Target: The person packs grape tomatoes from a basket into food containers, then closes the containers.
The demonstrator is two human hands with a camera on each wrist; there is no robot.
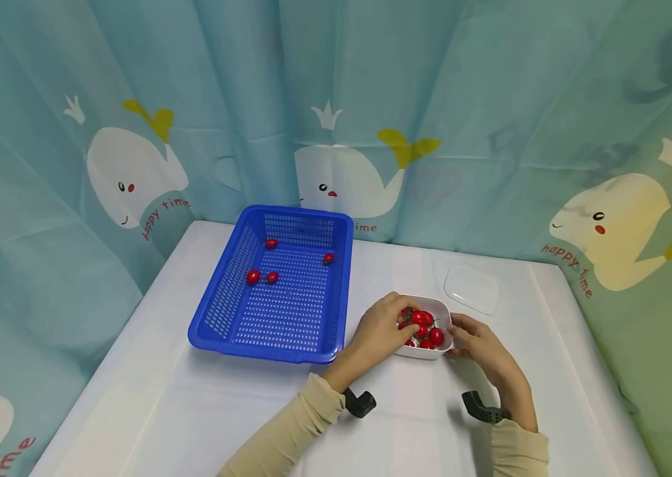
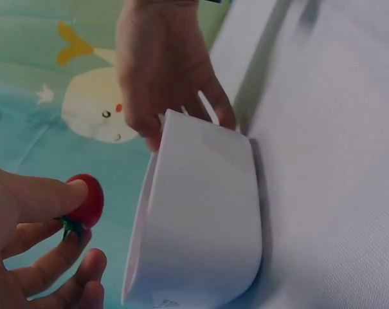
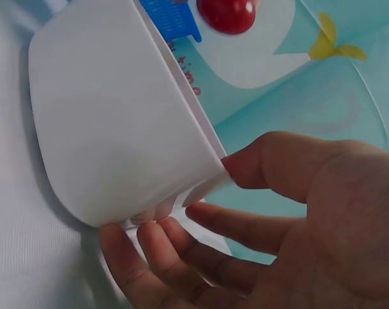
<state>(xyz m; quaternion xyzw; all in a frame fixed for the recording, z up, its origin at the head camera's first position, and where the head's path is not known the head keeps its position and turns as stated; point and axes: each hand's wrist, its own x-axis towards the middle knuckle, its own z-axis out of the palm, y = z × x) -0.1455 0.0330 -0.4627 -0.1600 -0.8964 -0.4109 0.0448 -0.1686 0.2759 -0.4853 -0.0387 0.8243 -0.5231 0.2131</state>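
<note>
a booth: whale-patterned curtains [image 1: 479, 172] behind and beside a table [image 1: 181, 411]

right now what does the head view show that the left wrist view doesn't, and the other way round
Only the head view: the blue basket, four tomatoes in it, the clear lid, and the tomatoes inside the white container.

Only the left wrist view: a small printed mark on the container's outside and, clearly, the tomato pinched in the left hand.

Both: the white container, both hands, the table and the whale curtain.
</note>
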